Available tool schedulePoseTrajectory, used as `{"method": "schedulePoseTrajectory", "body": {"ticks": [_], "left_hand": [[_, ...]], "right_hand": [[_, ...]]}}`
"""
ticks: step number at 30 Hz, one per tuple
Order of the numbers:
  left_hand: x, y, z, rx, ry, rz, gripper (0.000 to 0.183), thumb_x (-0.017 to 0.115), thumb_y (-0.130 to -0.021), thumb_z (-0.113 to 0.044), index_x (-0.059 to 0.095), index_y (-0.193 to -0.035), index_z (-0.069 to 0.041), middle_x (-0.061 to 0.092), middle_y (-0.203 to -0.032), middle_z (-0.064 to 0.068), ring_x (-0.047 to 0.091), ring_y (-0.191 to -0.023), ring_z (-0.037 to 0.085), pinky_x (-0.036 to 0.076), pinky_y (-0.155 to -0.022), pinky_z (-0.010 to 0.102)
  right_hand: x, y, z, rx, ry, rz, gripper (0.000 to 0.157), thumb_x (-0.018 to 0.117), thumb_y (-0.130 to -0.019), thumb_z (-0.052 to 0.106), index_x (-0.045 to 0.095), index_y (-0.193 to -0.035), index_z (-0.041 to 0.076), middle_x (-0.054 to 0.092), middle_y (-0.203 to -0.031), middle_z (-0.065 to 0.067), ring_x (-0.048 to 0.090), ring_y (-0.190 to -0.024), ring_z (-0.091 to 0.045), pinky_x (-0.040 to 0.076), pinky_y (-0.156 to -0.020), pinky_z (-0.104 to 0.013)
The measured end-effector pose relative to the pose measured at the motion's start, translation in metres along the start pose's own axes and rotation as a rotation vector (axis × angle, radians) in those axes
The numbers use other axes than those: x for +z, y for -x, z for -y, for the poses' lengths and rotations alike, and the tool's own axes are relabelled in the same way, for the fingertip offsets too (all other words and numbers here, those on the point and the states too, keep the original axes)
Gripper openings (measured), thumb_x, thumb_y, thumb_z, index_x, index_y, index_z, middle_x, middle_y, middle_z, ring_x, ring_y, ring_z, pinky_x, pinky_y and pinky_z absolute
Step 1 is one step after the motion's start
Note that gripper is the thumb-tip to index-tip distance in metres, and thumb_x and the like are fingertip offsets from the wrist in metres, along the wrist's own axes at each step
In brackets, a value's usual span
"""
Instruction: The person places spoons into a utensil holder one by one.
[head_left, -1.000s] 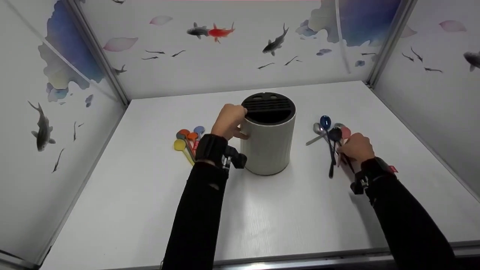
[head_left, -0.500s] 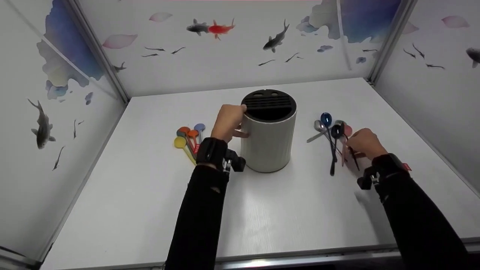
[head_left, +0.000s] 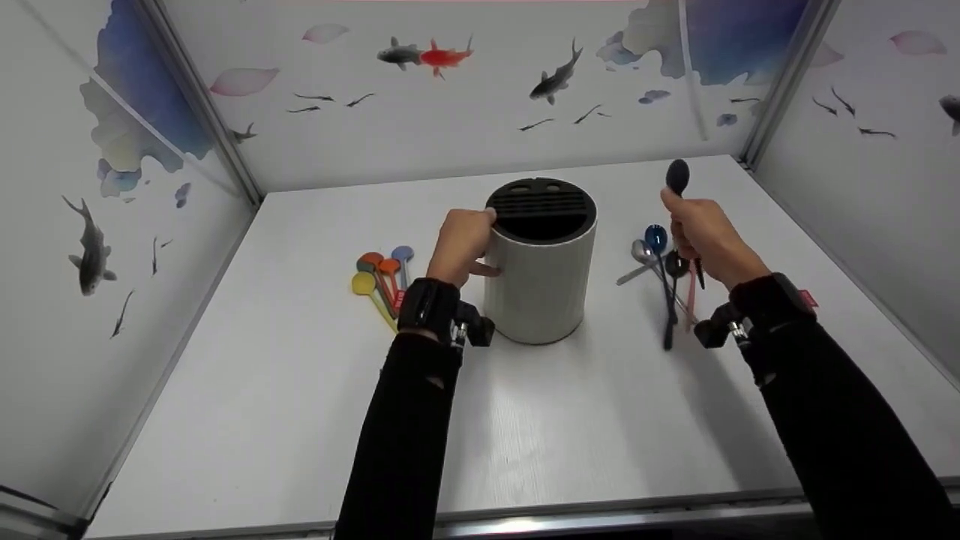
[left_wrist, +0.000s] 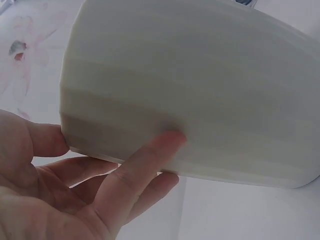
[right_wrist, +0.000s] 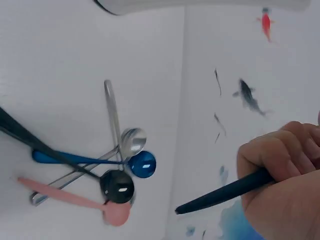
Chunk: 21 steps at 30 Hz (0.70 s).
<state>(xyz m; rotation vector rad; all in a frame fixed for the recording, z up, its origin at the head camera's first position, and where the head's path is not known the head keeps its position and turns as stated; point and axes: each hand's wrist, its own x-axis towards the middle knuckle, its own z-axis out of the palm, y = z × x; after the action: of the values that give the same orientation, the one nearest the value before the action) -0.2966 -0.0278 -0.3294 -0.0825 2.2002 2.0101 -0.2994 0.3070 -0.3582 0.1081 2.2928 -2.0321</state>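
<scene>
My left hand point(head_left: 459, 244) touches a pale ribbed cylindrical utensil holder point(head_left: 536, 292) with a black slotted top, the thumb at its rim. In the left wrist view fairly straight fingers point(left_wrist: 125, 187) lie against its side wall. My right hand point(head_left: 712, 236) grips a black spoon point(head_left: 677, 177) upright above the right-hand spoons, bowl on top; its handle end pokes out below the fist. Under it on the table lie a blue spoon point(right_wrist: 142, 165), another black spoon point(right_wrist: 117, 187), a pink spoon point(right_wrist: 65, 195) and silver spoons point(right_wrist: 134, 142), crossing one another.
Left of the holder lie several coloured spoons, among them a yellow one point(head_left: 364, 283) and a lavender one point(head_left: 403, 253), partly hidden by my left wrist. Printed walls point(head_left: 420, 135) enclose the white table point(head_left: 285, 420) at the back and both sides.
My right hand has lifted the black spoon off the right-hand spoons and turned it so its bowl points up. My left hand stays at the holder's side.
</scene>
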Motion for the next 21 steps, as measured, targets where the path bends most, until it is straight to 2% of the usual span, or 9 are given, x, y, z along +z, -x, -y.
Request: {"method": "schedulePoseTrajectory", "body": {"ticks": [3,5,7,9,11,14,18,21], "left_hand": [[0.0,0.0,0.001,0.003,0.008,0.0,0.029,0.049,-0.107,-0.023,0.046,-0.085,-0.005,0.043,-0.1,0.013,0.046,-0.088,0.027,0.063,-0.071,0.046],[0.001,0.001,0.002,0.003,0.014,-0.001,0.028,0.048,-0.107,-0.023,0.05,-0.086,-0.004,0.046,-0.104,0.015,0.05,-0.092,0.029,0.063,-0.071,0.046],[0.001,0.002,0.002,0.007,0.019,-0.004,0.026,0.049,-0.107,-0.023,0.056,-0.092,-0.003,0.048,-0.117,0.018,0.052,-0.104,0.034,0.063,-0.071,0.046],[0.002,0.002,0.002,0.004,0.019,0.0,0.026,0.049,-0.107,-0.024,0.056,-0.092,-0.003,0.048,-0.116,0.018,0.052,-0.101,0.033,0.063,-0.071,0.046],[0.003,0.002,0.003,0.002,0.014,0.001,0.028,0.05,-0.107,-0.024,0.054,-0.088,-0.003,0.047,-0.108,0.016,0.051,-0.092,0.027,0.063,-0.071,0.045],[0.004,0.001,0.004,0.01,0.001,-0.006,0.031,0.049,-0.107,-0.024,0.05,-0.083,-0.004,0.04,-0.097,0.011,0.043,-0.083,0.022,0.063,-0.069,0.044],[0.002,0.002,0.005,0.041,-0.021,-0.03,0.031,0.05,-0.107,-0.024,0.059,-0.089,-0.001,0.048,-0.113,0.016,0.052,-0.105,0.029,0.063,-0.067,0.043],[0.001,0.002,0.007,0.059,-0.025,-0.034,0.031,0.05,-0.107,-0.025,0.065,-0.098,0.0,0.05,-0.126,0.019,0.051,-0.117,0.033,0.063,-0.067,0.043]], "right_hand": [[0.026,0.003,0.015,-0.149,-0.113,-0.011,0.054,0.055,-0.106,0.038,0.035,-0.06,0.016,0.028,-0.051,0.006,0.023,-0.041,-0.008,0.01,-0.049,-0.035],[0.042,0.006,0.027,-0.245,-0.227,0.011,0.054,0.054,-0.106,0.027,0.03,-0.06,0.014,0.023,-0.052,0.005,0.019,-0.042,-0.009,0.008,-0.046,-0.033],[0.057,0.008,0.04,-0.34,-0.324,0.033,0.054,0.05,-0.106,0.018,0.024,-0.059,0.013,0.018,-0.054,0.003,0.014,-0.044,-0.01,0.007,-0.044,-0.029],[0.071,0.009,0.054,-0.421,-0.402,0.054,0.054,0.047,-0.105,0.013,0.019,-0.059,0.013,0.014,-0.056,0.002,0.011,-0.045,-0.011,0.007,-0.043,-0.027],[0.084,0.011,0.065,-0.484,-0.463,0.075,0.053,0.046,-0.104,0.011,0.016,-0.059,0.013,0.012,-0.056,0.002,0.009,-0.046,-0.011,0.006,-0.042,-0.025],[0.106,0.012,0.079,-0.58,-0.499,0.092,0.052,0.047,-0.101,0.011,0.015,-0.06,0.013,0.012,-0.056,0.002,0.01,-0.046,-0.01,0.007,-0.041,-0.024],[0.134,0.009,0.087,-0.682,-0.466,0.093,0.052,0.048,-0.1,0.011,0.018,-0.058,0.012,0.013,-0.056,0.001,0.011,-0.045,-0.011,0.008,-0.04,-0.024],[0.145,0.004,0.082,-0.712,-0.416,0.085,0.051,0.046,-0.101,0.011,0.023,-0.055,0.012,0.016,-0.054,0.001,0.012,-0.044,-0.012,0.008,-0.04,-0.025]]}}
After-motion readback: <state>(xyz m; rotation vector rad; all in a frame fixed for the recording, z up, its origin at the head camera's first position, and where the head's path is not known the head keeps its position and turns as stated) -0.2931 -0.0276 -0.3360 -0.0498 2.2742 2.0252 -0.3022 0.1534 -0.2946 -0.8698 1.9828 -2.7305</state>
